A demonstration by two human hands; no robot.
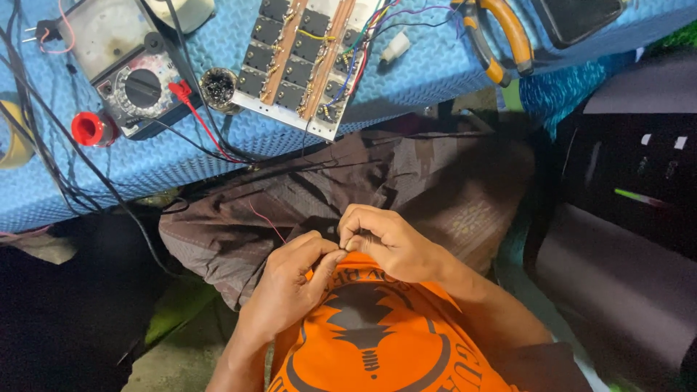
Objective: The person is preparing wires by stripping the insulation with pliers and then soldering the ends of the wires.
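Pinching a thin wire over the lap

Left hand (290, 279) and right hand (381, 239) meet fingertip to fingertip just above the orange shirt (377, 341). Both are closed in a pinch on something tiny; the piece between them is too small to make out. A thin red wire (265, 218) runs up from the left hand across the brown cloth (406, 174) on the lap. On the blue mat (160, 156) beyond: circuit board (301, 62), meter (120, 62), red tape roll (91, 128), orange-handled pliers (497, 36), well apart from the hands.
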